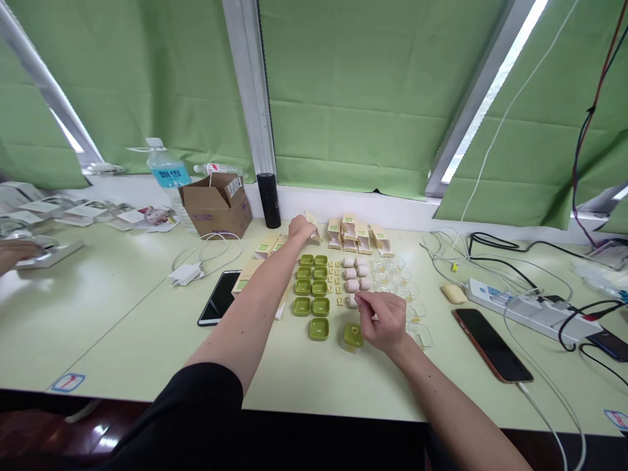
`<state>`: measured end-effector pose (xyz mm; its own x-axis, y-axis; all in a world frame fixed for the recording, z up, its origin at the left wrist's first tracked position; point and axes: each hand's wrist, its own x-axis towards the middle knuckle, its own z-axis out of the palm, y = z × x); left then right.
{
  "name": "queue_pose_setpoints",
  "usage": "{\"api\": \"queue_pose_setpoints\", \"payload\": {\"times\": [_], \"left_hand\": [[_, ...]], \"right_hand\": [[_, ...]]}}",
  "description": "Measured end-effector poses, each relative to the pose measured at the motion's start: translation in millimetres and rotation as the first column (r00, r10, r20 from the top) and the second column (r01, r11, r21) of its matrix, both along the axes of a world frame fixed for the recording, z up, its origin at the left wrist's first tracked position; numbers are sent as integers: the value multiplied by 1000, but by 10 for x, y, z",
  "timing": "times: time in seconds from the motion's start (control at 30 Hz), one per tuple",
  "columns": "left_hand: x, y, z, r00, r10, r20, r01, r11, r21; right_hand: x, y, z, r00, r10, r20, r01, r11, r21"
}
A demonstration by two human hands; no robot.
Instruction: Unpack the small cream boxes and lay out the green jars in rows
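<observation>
My left hand (301,227) stretches to the back of the table, its fingers closed on a cream card sleeve (313,226). My right hand (385,320) is curled closed beside a small clear box with a green lid (352,335); whatever its fingers may hold is hidden. Green square lids (319,329) form two columns in the middle. Right of them lie small yellow clips (339,301), then pale pink rolls (352,286), partly covered by my right hand. Clear plastic boxes (419,335) stand in rows further right. More card sleeves (348,229) stand behind.
A dark phone (218,299) lies partly beneath my left arm, near a white charger (185,274). Behind are an open cardboard box (218,212) and a black flask (269,201). At right are another phone (492,345) and a power strip (524,313) with cables. Another person's hand (17,254) shows far left.
</observation>
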<state>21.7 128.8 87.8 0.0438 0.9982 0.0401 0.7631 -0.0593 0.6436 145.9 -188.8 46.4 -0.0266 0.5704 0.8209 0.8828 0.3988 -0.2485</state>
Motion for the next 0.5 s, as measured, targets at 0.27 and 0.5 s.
{"api": "queue_pose_setpoints", "payload": {"times": [0.27,0.5], "left_hand": [[68,-19,-73,999,-48,-17,47,997,-69],[-99,-194,221,993,-119,17,119,993,-7]], "right_hand": [[-10,-18,29,1000,8,26,-9,999,43],[35,-3,39,999,-31,-13,31,999,38]]}}
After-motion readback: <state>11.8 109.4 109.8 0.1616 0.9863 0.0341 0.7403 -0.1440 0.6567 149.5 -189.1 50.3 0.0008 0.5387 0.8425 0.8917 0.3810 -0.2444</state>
